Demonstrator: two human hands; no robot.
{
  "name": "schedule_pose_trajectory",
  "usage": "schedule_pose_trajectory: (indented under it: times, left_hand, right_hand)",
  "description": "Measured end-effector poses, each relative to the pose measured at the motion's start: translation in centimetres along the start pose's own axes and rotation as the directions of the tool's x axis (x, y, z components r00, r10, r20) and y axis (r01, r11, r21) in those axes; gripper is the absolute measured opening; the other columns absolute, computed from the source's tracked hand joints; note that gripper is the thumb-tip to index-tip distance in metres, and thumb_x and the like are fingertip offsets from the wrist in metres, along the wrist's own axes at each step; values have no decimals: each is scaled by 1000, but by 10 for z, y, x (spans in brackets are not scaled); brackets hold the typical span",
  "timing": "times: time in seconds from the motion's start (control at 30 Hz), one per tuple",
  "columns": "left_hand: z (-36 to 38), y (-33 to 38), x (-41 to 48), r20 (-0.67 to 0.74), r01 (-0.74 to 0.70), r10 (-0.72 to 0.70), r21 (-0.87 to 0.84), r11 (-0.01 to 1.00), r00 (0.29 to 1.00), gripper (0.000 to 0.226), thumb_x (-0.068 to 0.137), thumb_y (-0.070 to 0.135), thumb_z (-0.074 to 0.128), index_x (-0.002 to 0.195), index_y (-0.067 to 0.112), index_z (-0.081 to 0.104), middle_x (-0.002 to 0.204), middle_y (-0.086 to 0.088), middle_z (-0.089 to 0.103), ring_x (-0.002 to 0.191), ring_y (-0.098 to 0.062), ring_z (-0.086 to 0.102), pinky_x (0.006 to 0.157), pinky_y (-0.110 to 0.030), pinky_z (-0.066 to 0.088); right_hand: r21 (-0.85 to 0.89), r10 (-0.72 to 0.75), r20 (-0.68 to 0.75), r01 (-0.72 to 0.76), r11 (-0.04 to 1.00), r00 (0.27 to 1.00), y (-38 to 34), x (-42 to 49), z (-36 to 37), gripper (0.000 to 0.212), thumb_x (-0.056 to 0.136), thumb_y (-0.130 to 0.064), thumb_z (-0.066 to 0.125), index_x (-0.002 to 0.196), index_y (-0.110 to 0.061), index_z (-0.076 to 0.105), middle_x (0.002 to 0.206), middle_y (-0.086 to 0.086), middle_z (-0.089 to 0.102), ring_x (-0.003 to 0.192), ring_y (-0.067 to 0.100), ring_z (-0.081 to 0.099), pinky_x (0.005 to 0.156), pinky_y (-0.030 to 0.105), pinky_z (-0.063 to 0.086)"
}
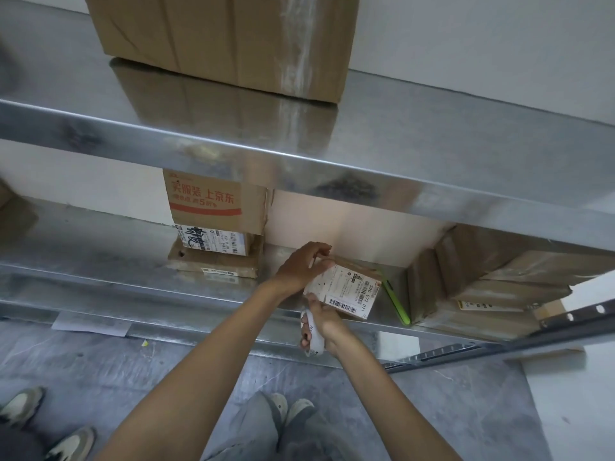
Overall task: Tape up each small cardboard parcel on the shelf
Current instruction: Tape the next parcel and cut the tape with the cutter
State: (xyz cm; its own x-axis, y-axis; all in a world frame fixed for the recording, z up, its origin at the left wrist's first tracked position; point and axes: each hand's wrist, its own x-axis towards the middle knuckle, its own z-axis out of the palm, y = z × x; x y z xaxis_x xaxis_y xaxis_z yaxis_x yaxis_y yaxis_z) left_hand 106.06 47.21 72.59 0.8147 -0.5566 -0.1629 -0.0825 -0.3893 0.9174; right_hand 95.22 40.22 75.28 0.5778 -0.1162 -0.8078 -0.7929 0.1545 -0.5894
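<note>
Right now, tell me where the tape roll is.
Head view, centre: the tape roll is gripped in the right hand, just below the small labelled parcel at the front edge of the lower shelf.

Shiny metal shelves (332, 154) stand against a plain white wall (482, 44). The floor (83, 367) below is grey and mottled.

Two hands (301, 266); one tape roll (314, 334); one held parcel (349, 291); one green object (396, 304); four shoes (20, 405).

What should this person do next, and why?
Probably draw the white tape roll in the right hand along the small brown white-labelled cardboard parcel, since the left hand holds its far corner and the roll sits at its near edge.
</note>
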Motion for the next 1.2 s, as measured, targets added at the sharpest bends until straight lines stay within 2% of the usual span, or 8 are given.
schedule_pose_trajectory:
  times: [0.1,0.2,0.33,0.5,0.67,0.83,1.07,1.2]
  left_hand:
    - [-16,7,6,141,9,-20,76,997,990,48,92,33,61,135,18,47,132,4,55,119,-11,49,94,-26,44]
    - [-26,12,12,200,-18,-26,214,977,979,45,92,36,61,130,18,48,130,-1,57,117,-18,54,95,-34,48]
    - [-21,10,13,31,18,-36,457,889,999,26,96,46,46,108,22,44,113,-2,66,96,-23,63,78,-44,56]
    - [-5,15,13,-149,-9,119,589,808,982,24,98,33,48,110,13,55,111,-3,52,104,-20,49,83,-40,48]
    - [-10,9,13,64,-38,0,604,796,998,59,99,37,42,148,10,22,142,-6,33,127,-24,37,94,-50,44]
    - [-30,7,18,254,-22,-155,578,816,955,91,93,52,48,152,12,-8,156,-9,14,140,-27,26,108,-49,34]
    - [-34,10,19,299,-75,-163,649,757,940,111,75,70,61,149,9,7,147,-6,25,131,-23,32,103,-47,40]
    - [-29,13,19,269,-109,-102,666,738,958,106,72,71,64,145,8,19,138,-7,33,119,-20,41,93,-41,46]
  right_hand:
    - [20,25,-3,-25,999,1000,-6,-5,-1,45,99,-42,39,104,-1,56,38,6,37,32,18,37,38,22,41]
    - [88,79,-1,-79,993,997,-11,-6,-6,46,99,-44,39,73,-6,48,41,6,35,36,17,33,40,21,39]
    - [77,23,-70,-18,997,997,-17,-3,-14,46,99,-46,37,71,-10,44,45,5,38,35,17,34,39,21,41]
    - [-9,-26,-92,25,1000,995,-22,6,-13,51,99,-47,36,68,-8,44,48,7,37,31,16,34,40,22,41]
    - [-10,-29,-66,28,1000,997,-26,13,-10,52,99,-47,35,65,-9,43,48,7,37,29,16,35,40,21,42]
    - [-44,-70,-14,70,997,997,-31,11,-10,48,100,-46,33,71,-10,44,48,6,39,30,14,39,41,24,45]
    - [50,-141,133,135,990,981,-16,6,-18,38,100,-39,38,74,-13,50,44,1,42,37,13,40,55,30,52]
    - [-3,-237,138,240,971,962,-11,0,-26,20,98,-22,40,92,-6,49,51,4,51,45,16,50,60,33,46]
